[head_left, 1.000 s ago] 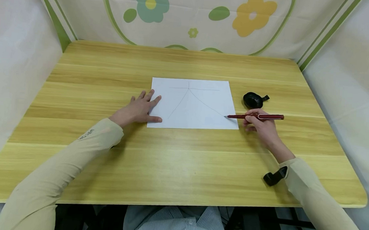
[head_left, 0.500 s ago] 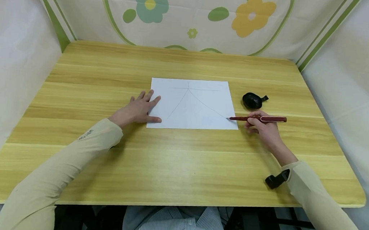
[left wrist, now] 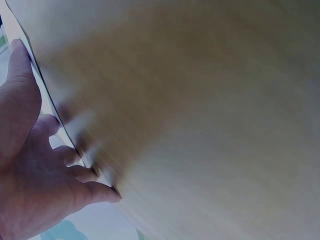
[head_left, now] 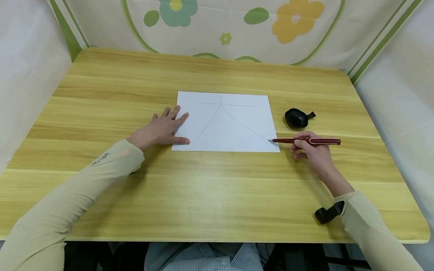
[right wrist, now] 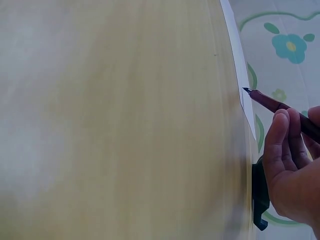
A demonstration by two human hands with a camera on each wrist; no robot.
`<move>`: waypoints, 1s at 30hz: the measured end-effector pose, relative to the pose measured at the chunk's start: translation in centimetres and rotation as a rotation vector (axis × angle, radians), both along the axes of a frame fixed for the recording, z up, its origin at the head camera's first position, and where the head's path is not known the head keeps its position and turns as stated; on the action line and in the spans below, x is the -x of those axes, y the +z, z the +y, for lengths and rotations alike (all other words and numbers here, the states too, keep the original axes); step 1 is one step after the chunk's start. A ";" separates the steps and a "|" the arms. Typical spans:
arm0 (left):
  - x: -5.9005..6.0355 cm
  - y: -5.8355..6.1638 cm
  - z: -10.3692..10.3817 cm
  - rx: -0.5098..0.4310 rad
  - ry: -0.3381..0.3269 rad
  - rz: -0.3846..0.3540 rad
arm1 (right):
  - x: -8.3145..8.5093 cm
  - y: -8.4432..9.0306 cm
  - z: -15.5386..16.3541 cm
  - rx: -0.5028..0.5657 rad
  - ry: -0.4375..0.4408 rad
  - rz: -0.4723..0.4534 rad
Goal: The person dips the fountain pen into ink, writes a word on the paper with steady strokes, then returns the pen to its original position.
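Observation:
A white sheet of paper (head_left: 236, 128) lies on the wooden table. It bears thin lines: a short upright stroke, a level line crossing it near the top, and two long strokes spreading down from there. My left hand (head_left: 162, 129) rests with spread, straight fingers on the paper's left edge. In the left wrist view the thumb and fingers of the left hand (left wrist: 47, 170) lie along that edge. My right hand (head_left: 315, 154) pinches a dark red fountain pen (head_left: 327, 141). The nib of the fountain pen (right wrist: 272, 103) meets the paper near its lower right corner.
A small round black object with a short tab (head_left: 296, 118) lies right of the paper, just beyond my right hand. A black device (head_left: 327, 213) is strapped at the right wrist. White cloth (head_left: 226, 21) with printed flowers stands behind the table (head_left: 211, 203).
My right hand and the fountain pen have moved slightly right and down. The right-hand slanting line now reaches farther toward the paper's lower right corner. The left hand stays in place.

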State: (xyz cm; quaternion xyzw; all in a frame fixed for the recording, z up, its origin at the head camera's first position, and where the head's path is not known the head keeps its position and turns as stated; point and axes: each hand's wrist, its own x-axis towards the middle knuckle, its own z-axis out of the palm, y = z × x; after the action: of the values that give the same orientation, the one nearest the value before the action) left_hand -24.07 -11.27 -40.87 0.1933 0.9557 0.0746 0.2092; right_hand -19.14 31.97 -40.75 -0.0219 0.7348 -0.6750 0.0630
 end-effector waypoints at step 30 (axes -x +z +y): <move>0.0 0.1 0.1 -0.009 -0.013 0.007 | -0.1 1.0 0.4 0.205 -0.046 0.071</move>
State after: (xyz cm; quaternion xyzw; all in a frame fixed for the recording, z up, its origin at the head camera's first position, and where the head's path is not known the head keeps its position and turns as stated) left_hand -24.03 -11.16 -40.74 0.2006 0.9548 0.0766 0.2054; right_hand -19.08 32.33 -39.74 -0.0350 0.6640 -0.7466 0.0189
